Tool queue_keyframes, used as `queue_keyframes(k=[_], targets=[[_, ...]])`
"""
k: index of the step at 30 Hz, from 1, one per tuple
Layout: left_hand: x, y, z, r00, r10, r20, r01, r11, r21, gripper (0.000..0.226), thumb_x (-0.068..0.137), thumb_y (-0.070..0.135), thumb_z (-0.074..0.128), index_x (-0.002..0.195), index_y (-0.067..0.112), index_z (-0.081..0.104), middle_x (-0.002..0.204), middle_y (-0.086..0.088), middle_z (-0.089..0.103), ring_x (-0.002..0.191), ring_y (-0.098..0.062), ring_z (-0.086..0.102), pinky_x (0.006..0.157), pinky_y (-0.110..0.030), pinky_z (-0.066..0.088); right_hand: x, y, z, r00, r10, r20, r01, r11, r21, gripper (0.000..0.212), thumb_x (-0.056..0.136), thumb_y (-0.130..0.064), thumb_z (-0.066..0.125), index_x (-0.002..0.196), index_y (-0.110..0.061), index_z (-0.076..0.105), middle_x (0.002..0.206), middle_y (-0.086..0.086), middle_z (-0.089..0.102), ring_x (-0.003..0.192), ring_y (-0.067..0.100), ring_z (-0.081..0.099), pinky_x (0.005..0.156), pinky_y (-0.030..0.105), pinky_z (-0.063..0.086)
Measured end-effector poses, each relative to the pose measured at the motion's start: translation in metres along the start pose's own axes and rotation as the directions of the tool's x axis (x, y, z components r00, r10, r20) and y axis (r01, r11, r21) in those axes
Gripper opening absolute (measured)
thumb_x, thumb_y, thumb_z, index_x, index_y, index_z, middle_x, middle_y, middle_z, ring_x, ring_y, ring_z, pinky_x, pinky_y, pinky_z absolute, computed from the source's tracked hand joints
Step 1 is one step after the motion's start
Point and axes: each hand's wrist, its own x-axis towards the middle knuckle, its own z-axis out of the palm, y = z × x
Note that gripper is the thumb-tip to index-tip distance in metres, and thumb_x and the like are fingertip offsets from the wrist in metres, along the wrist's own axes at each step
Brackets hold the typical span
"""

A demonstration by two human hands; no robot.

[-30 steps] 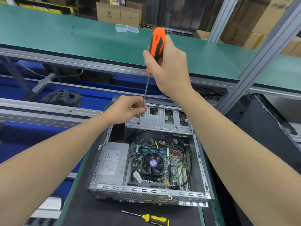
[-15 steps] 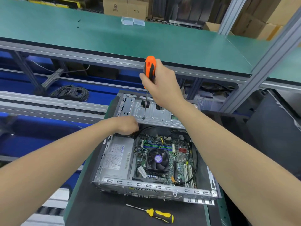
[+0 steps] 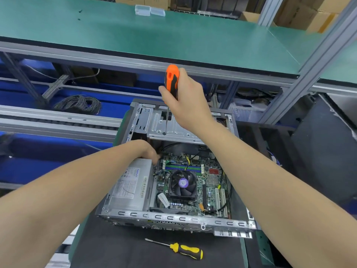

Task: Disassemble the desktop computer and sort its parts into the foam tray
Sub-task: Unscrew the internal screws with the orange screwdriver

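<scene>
A person's right hand [image 3: 185,99] is wrapped around the orange-handled screwdriver [image 3: 172,80], its grip fully closed on the handle, the shaft standing close to upright with its tip set down on a screw [image 3: 164,133] at the near left corner of the drive cage [image 3: 173,128] in an opened desktop computer [image 3: 173,171]. The case lies flat on a dark mat on the table [image 3: 116,248], directly below and ahead of the wearer. The tool's long axis runs almost straight down from hand to screw, so the coming turn appears to depend on keeping that line vertical over the screw head. The left hand [image 3: 148,151] reaches into the case just below the cage, between the power supply [image 3: 131,186] and the motherboard [image 3: 193,182]; its fingers are tucked out of sight, so whether its grip holds a cable or anything else cannot be told. The right hand is the one on the work. A yellow-handled screwdriver [image 3: 181,249] lies unused on the mat in front of the case. No foam tray is visible.
</scene>
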Motion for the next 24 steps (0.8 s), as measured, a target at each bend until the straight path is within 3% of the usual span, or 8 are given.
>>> queue_keyframes(k=[5, 7, 11, 15, 19, 24], targets=[[0.005, -0.001, 0.001, 0.998, 0.021, -0.053, -0.019, 0.999, 0.032, 0.077, 0.097, 0.011, 0.036, 0.164, 0.03, 0.002, 0.17, -0.007, 0.018, 0.131, -0.029, 0.054, 0.095, -0.035, 0.049, 0.0, -0.003, -0.001, 1.0, -0.005, -0.026, 0.005, 1.0, -0.002, 0.027, 0.102, -0.031, 0.061, 0.097, -0.015, 0.04, 0.071, -0.013, 0.038, 0.062, 0.006, 0.04, 0.058, 0.015, 0.036], [0.003, 0.001, 0.0, 0.999, 0.01, -0.051, -0.007, 0.997, 0.072, 0.077, 0.096, 0.013, 0.036, 0.164, 0.034, 0.004, 0.17, -0.006, 0.018, 0.123, -0.028, 0.056, 0.101, -0.037, 0.049, 0.001, -0.005, 0.0, 1.0, -0.012, -0.025, 0.012, 1.0, -0.004, 0.026, 0.102, -0.031, 0.061, 0.099, -0.015, 0.041, 0.072, -0.014, 0.037, 0.061, 0.005, 0.04, 0.058, 0.014, 0.036], [-0.003, 0.006, -0.001, 0.992, -0.015, -0.125, 0.047, 0.965, 0.258, 0.071, 0.1, 0.019, 0.042, 0.164, 0.032, 0.013, 0.17, -0.002, 0.019, 0.15, -0.029, 0.033, 0.117, -0.049, 0.039, 0.003, -0.008, 0.002, 1.0, -0.004, -0.002, 0.004, 1.0, -0.019, 0.024, 0.103, -0.032, 0.06, 0.105, -0.012, 0.046, 0.073, -0.014, 0.038, 0.062, 0.005, 0.042, 0.054, 0.018, 0.032], [-0.005, 0.01, -0.002, 0.985, -0.003, -0.173, 0.079, 0.896, 0.437, 0.064, 0.106, 0.023, 0.044, 0.164, 0.03, 0.016, 0.17, 0.0, 0.018, 0.154, -0.029, 0.024, 0.119, -0.05, 0.036, 0.003, -0.007, 0.004, 1.0, 0.009, 0.013, -0.009, 1.0, -0.025, 0.026, 0.103, -0.033, 0.059, 0.104, -0.01, 0.046, 0.074, -0.013, 0.039, 0.062, 0.006, 0.042, 0.053, 0.019, 0.03], [-0.007, 0.011, -0.003, 0.98, 0.019, -0.197, 0.081, 0.871, 0.485, 0.064, 0.108, 0.021, 0.04, 0.164, 0.032, 0.012, 0.171, 0.001, 0.017, 0.154, -0.029, 0.024, 0.116, -0.047, 0.037, 0.0, -0.006, 0.006, 1.0, 0.02, 0.012, -0.02, 0.999, -0.036, 0.027, 0.103, -0.033, 0.06, 0.1, -0.014, 0.041, 0.073, -0.012, 0.04, 0.061, 0.005, 0.041, 0.054, 0.017, 0.036], [-0.004, 0.008, -0.002, 0.982, 0.036, -0.184, 0.055, 0.884, 0.465, 0.066, 0.107, 0.024, 0.043, 0.164, 0.029, 0.011, 0.171, -0.001, 0.016, 0.154, -0.029, 0.023, 0.119, -0.045, 0.033, -0.001, -0.004, 0.009, 0.999, 0.045, 0.021, -0.044, 0.998, -0.042, 0.026, 0.103, -0.034, 0.06, 0.101, -0.016, 0.041, 0.074, -0.013, 0.04, 0.061, 0.005, 0.042, 0.051, 0.018, 0.029]])
